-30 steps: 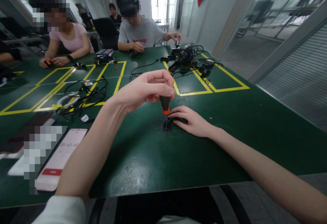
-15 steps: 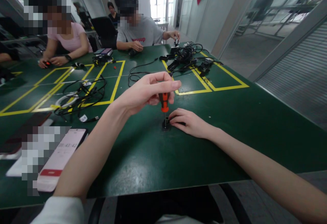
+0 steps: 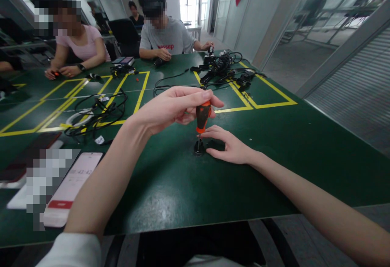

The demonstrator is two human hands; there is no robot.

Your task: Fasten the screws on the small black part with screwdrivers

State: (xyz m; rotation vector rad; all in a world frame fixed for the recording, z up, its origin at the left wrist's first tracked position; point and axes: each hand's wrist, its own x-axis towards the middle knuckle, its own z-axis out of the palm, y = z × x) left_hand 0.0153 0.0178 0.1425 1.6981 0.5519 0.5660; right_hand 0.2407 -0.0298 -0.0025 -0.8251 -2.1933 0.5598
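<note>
My left hand (image 3: 185, 106) holds a red and black screwdriver (image 3: 202, 117) by the top of its handle, thumb and fingers closed on it. The screwdriver points down, and its shaft reaches a small dark round part (image 3: 199, 148) on the green table (image 3: 164, 186). Beside that part, on its right, my right hand (image 3: 227, 144) rests on the table with thumb and fingers apart and nothing between them. Its index fingertip is close to the screwdriver's shaft; whether they touch is unclear.
Tangled black cables (image 3: 224, 66) lie at the back right, more cables (image 3: 100, 110) at the left. A phone (image 3: 73, 186) lies at the near left. Yellow tape marks the table. Two people sit across it, one holding a small object (image 3: 211, 50).
My left hand has shifted slightly right, showing more of the screwdriver's handle, which now tilts. The fingers of my right hand have spread and come away from the dark part.
</note>
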